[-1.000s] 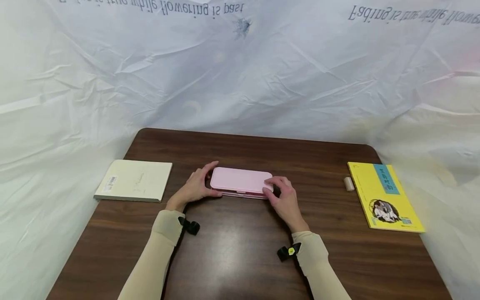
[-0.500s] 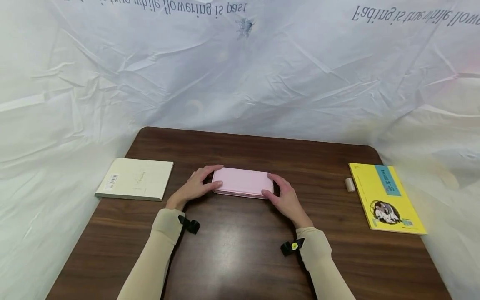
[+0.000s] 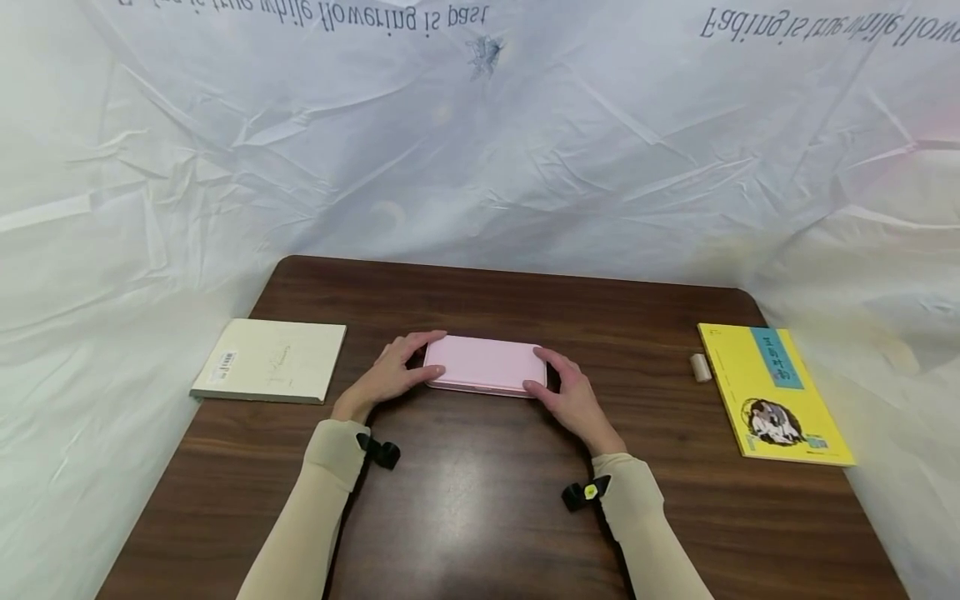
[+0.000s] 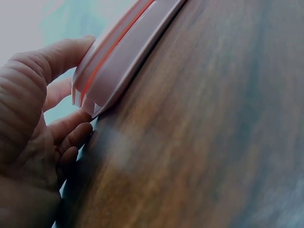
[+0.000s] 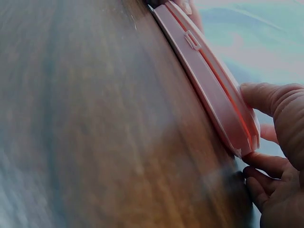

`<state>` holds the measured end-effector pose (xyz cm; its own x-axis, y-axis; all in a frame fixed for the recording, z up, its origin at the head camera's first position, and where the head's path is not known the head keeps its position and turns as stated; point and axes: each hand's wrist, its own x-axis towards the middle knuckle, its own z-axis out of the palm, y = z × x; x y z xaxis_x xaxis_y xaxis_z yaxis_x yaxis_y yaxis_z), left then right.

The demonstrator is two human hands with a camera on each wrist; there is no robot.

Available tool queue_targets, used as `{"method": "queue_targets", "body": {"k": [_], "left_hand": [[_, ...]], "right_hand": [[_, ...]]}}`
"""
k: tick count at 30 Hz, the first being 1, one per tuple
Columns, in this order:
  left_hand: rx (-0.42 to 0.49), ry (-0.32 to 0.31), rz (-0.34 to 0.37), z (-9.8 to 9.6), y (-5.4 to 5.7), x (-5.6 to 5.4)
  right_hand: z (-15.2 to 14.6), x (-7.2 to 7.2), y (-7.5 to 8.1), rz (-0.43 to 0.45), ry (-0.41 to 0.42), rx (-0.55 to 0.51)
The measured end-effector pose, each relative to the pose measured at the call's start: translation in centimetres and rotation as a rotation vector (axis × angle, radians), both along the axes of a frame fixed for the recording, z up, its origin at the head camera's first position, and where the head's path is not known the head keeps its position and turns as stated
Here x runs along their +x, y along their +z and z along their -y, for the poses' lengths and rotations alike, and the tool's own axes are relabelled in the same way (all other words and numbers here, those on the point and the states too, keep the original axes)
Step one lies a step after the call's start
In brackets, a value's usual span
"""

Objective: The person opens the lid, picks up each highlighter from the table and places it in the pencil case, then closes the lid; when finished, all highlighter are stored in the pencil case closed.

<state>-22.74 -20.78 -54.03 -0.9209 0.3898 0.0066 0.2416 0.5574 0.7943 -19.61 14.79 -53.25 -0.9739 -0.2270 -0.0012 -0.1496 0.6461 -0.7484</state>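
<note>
A pink pencil case (image 3: 486, 364) lies flat on the dark wooden table, its lid down over the base. A thin orange-red line shows along the seam in both wrist views, and a small clasp (image 5: 192, 41) sits on the near side. My left hand (image 3: 390, 367) grips the left end, thumb on the lid's edge and fingers around the far corner. At the opposite end my right hand (image 3: 573, 396) holds the case the same way, thumb at the near corner. In the right wrist view its lower fingers (image 5: 266, 164) curl beneath that end.
A cream-coloured book (image 3: 273, 358) lies on the left of the table (image 3: 457, 517). To the right is a yellow book (image 3: 772, 396) with a blue label, and a small whitish block (image 3: 700, 367) beside it. White printed sheeting (image 3: 480, 167) surrounds the table.
The lid has come down and the red gap at the front has narrowed. My left thumb moved up onto the lid; my right fingers shifted from the top to the far right corner.
</note>
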Motion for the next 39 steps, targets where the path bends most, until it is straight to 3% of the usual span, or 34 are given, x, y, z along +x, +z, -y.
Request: {"method": "queue_targets", "body": {"k": [23,33,36,39], "left_hand": [[-0.025,0.025,0.029,0.0,-0.5,0.1],[-0.053,0.046,0.050,0.3,0.4,-0.1],[-0.121,0.037,0.005,-0.2,0.9,-0.3],[-0.214,0.035,-0.088,-1.0,1.4,-0.7]], "right_hand": [[0.4,0.1,-0.4,0.007,-0.011,-0.022],[1.0,-0.6,-0.2,-0.025,0.041,0.037],[1.1,-0.9,0.3,-0.047,0.062,0.084],[1.4,-1.5,0.9,-0.079,0.082,0.150]]}}
